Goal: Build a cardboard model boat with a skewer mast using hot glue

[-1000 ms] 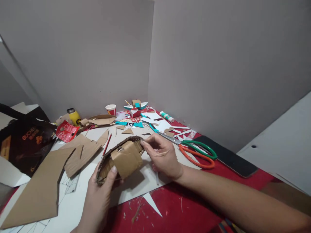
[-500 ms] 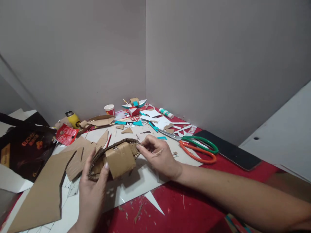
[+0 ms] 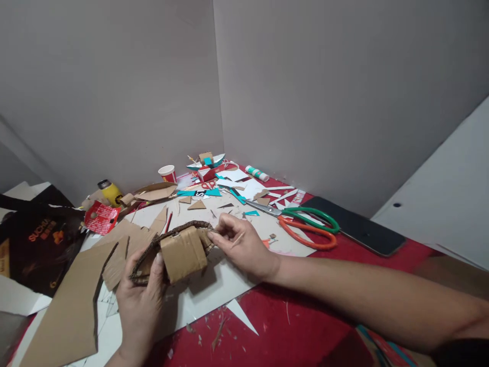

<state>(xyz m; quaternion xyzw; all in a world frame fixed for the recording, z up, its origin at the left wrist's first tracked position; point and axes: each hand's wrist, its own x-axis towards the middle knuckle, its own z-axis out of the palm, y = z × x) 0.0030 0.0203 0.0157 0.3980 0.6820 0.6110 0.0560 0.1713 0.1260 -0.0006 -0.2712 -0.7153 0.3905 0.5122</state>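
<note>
A curved brown cardboard piece (image 3: 184, 254) is gripped by the left hand (image 3: 141, 295) and pinched at its right end by the right hand (image 3: 244, 250), ideally lightly, lest it bend.

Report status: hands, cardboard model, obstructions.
Left hand gripping cardboard model at its left end. Right hand pinching its right end. Model raised over white board. Scissors beyond right wrist, not blocking.

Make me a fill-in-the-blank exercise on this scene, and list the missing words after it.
The left hand and right hand hold a folded piece of brown ____.
The scissors have one green handle loop and one ____ one.
The dark-capped bottle has a mainly ____ body.

Missing words: cardboard; orange; yellow.
</note>
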